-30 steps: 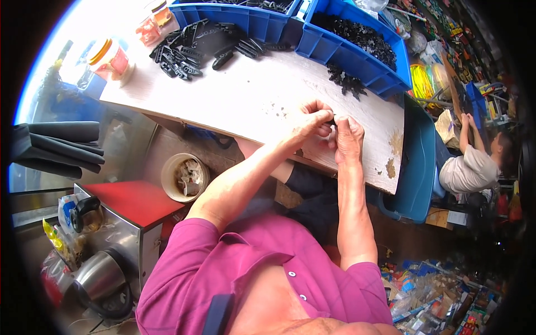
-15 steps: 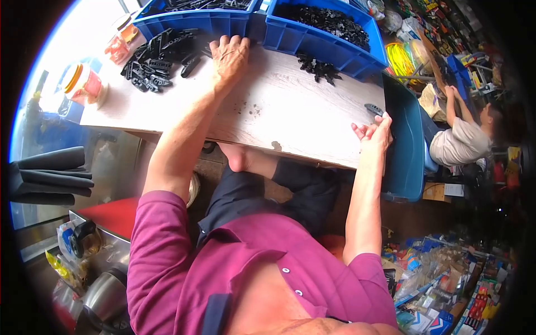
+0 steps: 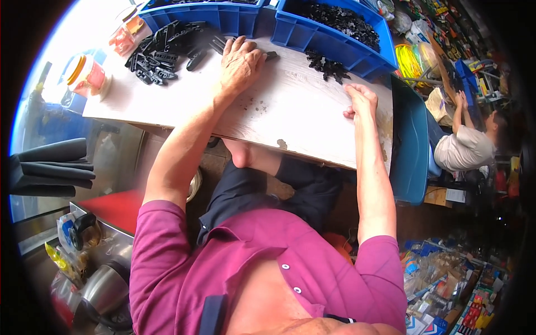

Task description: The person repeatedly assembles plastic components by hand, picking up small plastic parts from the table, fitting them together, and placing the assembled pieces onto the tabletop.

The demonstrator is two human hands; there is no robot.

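My left hand [image 3: 243, 64] rests on the far middle of the table, fingers bent over a long black plastic piece [image 3: 272, 55] whose end pokes out on the right. Left of it lies a loose pile of long, handle-shaped black plastic pieces [image 3: 162, 56], and a few thin dark ones sit by the fingertips. My right hand [image 3: 362, 100] is above the table's right part, its fingers curled and the fingertips close together. Whatever they may hold is hidden. Just beyond it, small jagged black parts [image 3: 328, 68] lie heaped in front of a blue bin.
Two blue bins, a left one [image 3: 206, 18] with long black pieces and a right one [image 3: 312, 39] with small black parts, line the far table edge. A teal tub [image 3: 412, 162] stands against the right side. Lidded jars [image 3: 86, 78] are at left. Another person [image 3: 466, 145] works at far right.
My left hand has shifted right, and a black piece now shows beside its fingers. My right hand has left the table's right edge, where a black piece was, and moved toward the small parts.
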